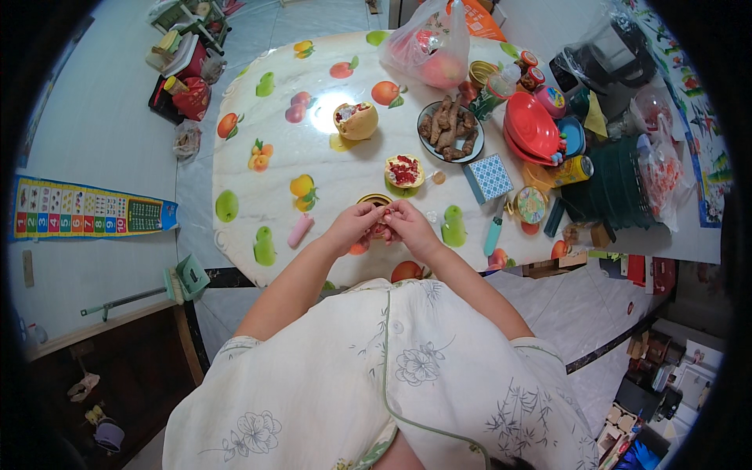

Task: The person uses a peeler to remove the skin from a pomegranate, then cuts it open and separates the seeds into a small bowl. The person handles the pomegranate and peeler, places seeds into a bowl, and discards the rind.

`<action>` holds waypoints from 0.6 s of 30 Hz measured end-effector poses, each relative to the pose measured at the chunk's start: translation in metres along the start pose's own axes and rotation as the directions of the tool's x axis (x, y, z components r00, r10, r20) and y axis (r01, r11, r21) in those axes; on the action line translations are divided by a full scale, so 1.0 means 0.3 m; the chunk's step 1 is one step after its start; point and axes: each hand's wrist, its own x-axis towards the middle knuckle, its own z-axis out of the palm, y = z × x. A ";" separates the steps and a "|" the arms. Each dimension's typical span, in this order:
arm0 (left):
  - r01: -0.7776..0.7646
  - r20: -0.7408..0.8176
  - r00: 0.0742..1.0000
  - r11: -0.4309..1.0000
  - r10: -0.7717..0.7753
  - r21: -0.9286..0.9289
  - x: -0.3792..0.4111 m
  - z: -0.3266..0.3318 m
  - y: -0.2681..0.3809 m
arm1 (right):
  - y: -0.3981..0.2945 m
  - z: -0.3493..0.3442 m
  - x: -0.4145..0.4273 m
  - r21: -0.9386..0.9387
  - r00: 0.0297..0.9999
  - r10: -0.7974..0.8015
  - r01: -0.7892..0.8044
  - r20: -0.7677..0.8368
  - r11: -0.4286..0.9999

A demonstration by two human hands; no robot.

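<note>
My left hand (357, 226) and my right hand (410, 228) meet close to the table's near edge. Their fingertips pinch a small piece of pomegranate (386, 214), mostly hidden by the fingers. Directly under them is a round bowl with a gold-coloured rim (373, 197); the hands cover most of it. Just beyond lies an opened chunk of pomegranate (405, 171) with its red seeds facing up. Farther back and to the left sits a larger pomegranate (356, 121), its top broken open.
A pink capped object (301, 230) lies left of my hands. On the right are a teal-handled knife (494, 234), a blue patterned box (489, 178), a plate of brown roots (450, 130) and red plastic bowls (531, 126). A plastic bag of fruit (432, 50) stands at the back.
</note>
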 end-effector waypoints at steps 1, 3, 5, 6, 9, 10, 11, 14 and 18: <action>-0.010 0.012 1.000 1.000 0.010 -0.019 0.001 -0.002 -0.001 | 0.003 -0.003 0.002 0.034 1.000 0.007 -0.006 -0.005 0.999; -0.038 0.040 0.998 0.996 0.041 -0.081 0.009 -0.015 -0.016 | 0.001 -0.003 0.003 0.102 1.000 0.021 -0.020 -0.011 0.995; -0.071 0.069 0.994 0.983 0.084 -0.168 0.024 -0.042 -0.051 | -0.015 -0.001 -0.005 0.106 1.000 0.022 -0.019 -0.020 0.994; -0.043 0.087 0.994 0.977 0.062 -0.209 0.020 -0.046 -0.045 | -0.026 -0.001 -0.011 0.109 0.999 0.021 -0.018 -0.028 0.994; 0.024 0.098 0.995 0.965 0.002 -0.262 -0.001 -0.040 -0.008 | -0.044 -0.007 -0.008 -0.061 1.000 0.006 -0.007 -0.023 0.998; 0.032 0.070 0.997 0.971 -0.016 -0.237 -0.019 -0.014 0.023 | -0.042 -0.012 -0.004 -0.102 1.000 -0.010 0.010 0.001 0.995; 0.041 0.042 0.999 0.977 -0.033 -0.211 -0.026 0.003 0.038 | -0.038 -0.017 0.001 -0.141 0.999 -0.026 0.029 0.026 0.990; 0.003 -0.006 1.000 0.998 -0.003 -0.055 -0.020 0.017 0.037 | -0.025 -0.019 0.008 -0.127 0.998 -0.039 0.046 0.056 0.991; -0.066 0.018 0.997 0.976 0.071 -0.209 0.014 -0.008 -0.020 | -0.034 -0.007 -0.001 -0.011 0.997 -0.029 0.030 0.065 0.999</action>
